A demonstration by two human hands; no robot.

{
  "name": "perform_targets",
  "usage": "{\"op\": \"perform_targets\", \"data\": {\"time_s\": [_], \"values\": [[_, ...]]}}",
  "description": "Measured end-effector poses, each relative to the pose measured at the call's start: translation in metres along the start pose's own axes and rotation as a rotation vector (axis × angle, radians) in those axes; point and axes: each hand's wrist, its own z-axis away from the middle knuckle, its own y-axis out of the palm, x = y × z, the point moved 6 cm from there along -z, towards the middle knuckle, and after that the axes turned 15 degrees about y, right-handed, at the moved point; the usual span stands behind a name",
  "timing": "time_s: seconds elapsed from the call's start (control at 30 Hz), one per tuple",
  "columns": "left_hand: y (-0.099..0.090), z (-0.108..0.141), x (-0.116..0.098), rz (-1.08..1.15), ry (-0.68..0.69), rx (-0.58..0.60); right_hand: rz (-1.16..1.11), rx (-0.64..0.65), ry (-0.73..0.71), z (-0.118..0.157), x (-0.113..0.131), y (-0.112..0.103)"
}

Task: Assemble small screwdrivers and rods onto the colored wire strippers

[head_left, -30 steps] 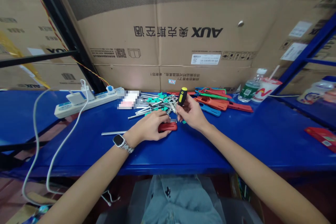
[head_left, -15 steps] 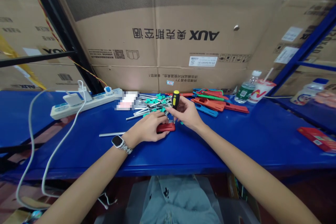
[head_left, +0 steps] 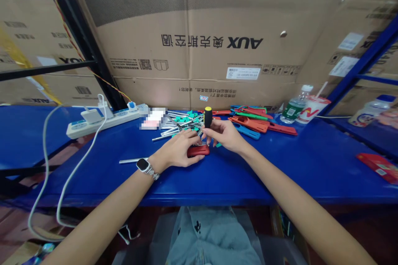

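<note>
My left hand is closed around a red plastic handle, pressing it down on the blue table. To the left of that wrist a thin metal rod pokes out; whether it joins the handle is hidden. A black and yellow screwdriver stands upright over the handle's far side. The fingers of my right hand close at the screwdriver's shaft, just under its grip. Its tip is hidden among my fingers. Just beyond my hands lies a pile of metal rods with green plastic parts.
Red, blue and green plastic handles lie heaped right of the pile. A bottle and a cup stand behind them. A power strip with white cables sits at left, a red box at right. Cardboard walls the back.
My right hand's fingers have slid from the screwdriver's grip down toward its shaft. My left hand keeps holding the red handle. The whole view has shifted slightly.
</note>
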Motion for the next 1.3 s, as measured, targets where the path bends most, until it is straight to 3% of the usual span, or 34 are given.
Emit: {"op": "perform_targets", "data": {"time_s": [0.17, 0.23, 0.33, 0.37, 0.5, 0.57, 0.83, 0.97, 1.17, 1.3], "values": [[-0.038, -0.022, 0.015, 0.298, -0.171, -0.431, 0.054, 0.004, -0.017, 0.001, 0.0, -0.001], [-0.041, -0.039, 0.021, 0.515, -0.181, -0.454, 0.066, 0.005, -0.026, 0.002, 0.0, -0.002], [-0.034, -0.06, 0.028, 0.735, -0.196, -0.375, 0.062, -0.008, -0.024, 0.002, -0.002, -0.001], [-0.032, -0.063, 0.031, 0.756, -0.201, -0.401, 0.058, -0.024, -0.024, 0.002, -0.003, -0.001], [-0.029, -0.06, 0.041, 0.658, -0.219, -0.685, -0.013, -0.186, -0.049, -0.001, -0.006, 0.002], [-0.027, -0.055, 0.042, 0.609, -0.231, -0.747, -0.064, -0.255, -0.043, -0.003, -0.008, 0.002], [-0.036, -0.044, 0.023, 0.668, -0.172, -0.593, 0.037, -0.13, -0.069, 0.009, 0.001, 0.0], [-0.035, -0.044, 0.023, 0.658, -0.193, -0.638, 0.074, -0.108, -0.078, 0.015, 0.002, 0.001], [-0.032, -0.046, 0.025, 0.568, -0.19, -0.665, -0.091, -0.254, -0.016, 0.007, -0.011, 0.002], [-0.039, -0.043, 0.021, 0.633, -0.193, -0.665, -0.078, -0.162, -0.006, 0.008, -0.007, 0.004]]}}
